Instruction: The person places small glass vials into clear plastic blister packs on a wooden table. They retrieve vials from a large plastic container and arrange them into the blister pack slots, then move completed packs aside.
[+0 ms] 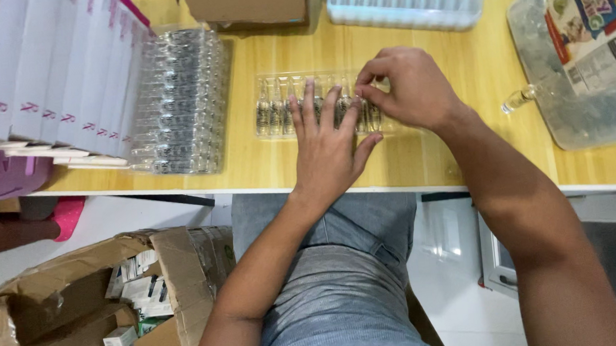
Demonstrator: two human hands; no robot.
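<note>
A clear plastic blister tray (pixel 267 82) lies on the wooden table (pixel 264 165), with several small glass ampoules (pixel 273 114) standing in its slots. My left hand (pixel 328 146) rests flat on the tray, fingers spread across the ampoules. My right hand (pixel 407 86) hovers over the tray's right end, its thumb and fingers pinched together at an ampoule (pixel 367 111) there. Whether the ampoule is lifted or seated I cannot tell.
A stack of filled clear trays (pixel 182 102) sits left, beside white folded cartons (pixel 48 68). A brown box (pixel 245 2) and a pale blue tray (pixel 408 0) stand at the back. A plastic bag of ampoules (pixel 582 60) lies right. Below, a torn cardboard box (pixel 79 312) holds small packs.
</note>
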